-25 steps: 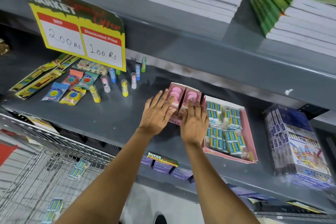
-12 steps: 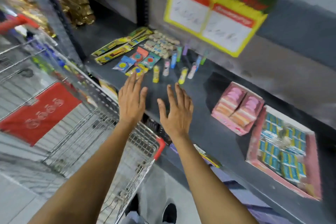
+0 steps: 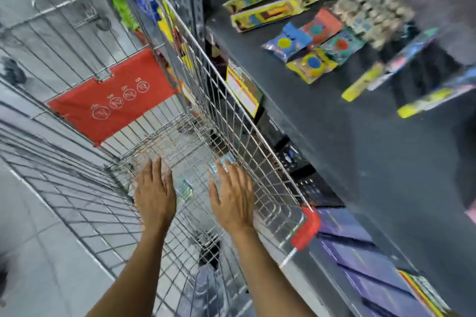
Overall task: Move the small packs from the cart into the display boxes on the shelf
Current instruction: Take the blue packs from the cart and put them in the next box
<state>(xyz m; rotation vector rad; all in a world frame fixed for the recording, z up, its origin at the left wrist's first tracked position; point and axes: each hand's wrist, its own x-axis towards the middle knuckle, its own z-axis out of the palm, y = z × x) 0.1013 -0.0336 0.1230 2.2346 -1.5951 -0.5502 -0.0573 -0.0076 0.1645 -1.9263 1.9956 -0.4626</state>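
Both hands reach down into the wire cart (image 3: 226, 100), fingers spread and empty. One small pack (image 3: 184, 188) lies on the cart floor between the left hand (image 3: 154, 195) and right hand (image 3: 231, 198); another pack (image 3: 223, 162) lies at the right fingertips.

A red flap (image 3: 113, 100) with white round signs hangs flat in the wire basket. Long yellow packs (image 3: 268, 11) lie at the back. Near them sit little bright bags (image 3: 313, 46), blue, orange, green and yellow. A yellow tag (image 3: 243, 91) sticks on the front edge. Purple books (image 3: 360, 252) lie lower down. The floor (image 3: 33, 260) is grey tile.
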